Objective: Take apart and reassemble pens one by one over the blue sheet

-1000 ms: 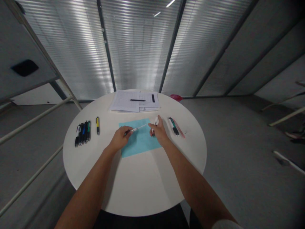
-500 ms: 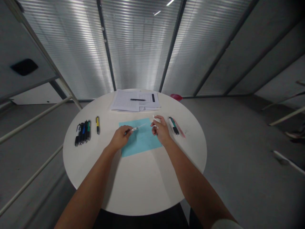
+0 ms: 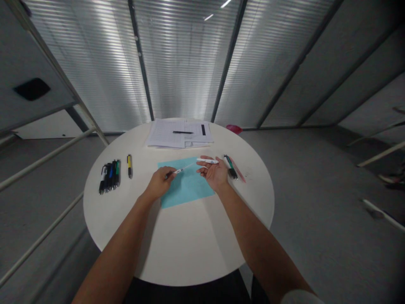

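Because the open right hand [image 3: 215,174] lies palm up with a white pen barrel [image 3: 208,161] loose across its fingers, a tilt could roll it off; the left hand [image 3: 160,183] pinches a slim clear pen [image 3: 179,171] above the blue sheet [image 3: 188,194], where a slackened grip could drop it.

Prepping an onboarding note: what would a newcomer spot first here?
The pale blue sheet on the round white table stands out, with both hands over it. The left hand grips a slim pen barrel, while the right hand lies open, palm up, with a white pen part across its fingers. A row of pens sits at the table's left, and stacked papers lie at its far edge.
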Tool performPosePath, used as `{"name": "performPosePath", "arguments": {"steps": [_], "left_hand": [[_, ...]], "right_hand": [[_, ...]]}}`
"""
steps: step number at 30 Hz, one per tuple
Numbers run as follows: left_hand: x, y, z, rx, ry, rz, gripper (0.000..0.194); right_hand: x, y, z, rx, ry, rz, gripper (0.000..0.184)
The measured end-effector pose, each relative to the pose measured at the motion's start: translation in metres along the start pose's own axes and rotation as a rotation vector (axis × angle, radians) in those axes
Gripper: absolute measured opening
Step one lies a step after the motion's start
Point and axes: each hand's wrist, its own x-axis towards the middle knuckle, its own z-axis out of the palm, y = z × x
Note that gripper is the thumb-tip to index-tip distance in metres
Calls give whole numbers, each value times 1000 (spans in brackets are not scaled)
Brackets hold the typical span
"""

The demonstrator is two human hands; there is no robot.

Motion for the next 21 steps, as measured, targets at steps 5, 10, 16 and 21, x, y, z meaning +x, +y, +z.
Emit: {"name": "performPosePath", "arguments": {"steps": [5,10,16,21], "left_hand": [[0,0,1,-26,7,-4,27],[0,0,2,-17,-4,6,27],[1,2,1,-12,-16,5,26],[1,3,1,-12,-6,13,26]], "right_hand": [[0,1,4,-69,82,-14,67],[-4,1,10,-115,1,-21,50],[1,12,15,-271,152,-129,38],[4,13,15,-208,173,-162,40]]}}
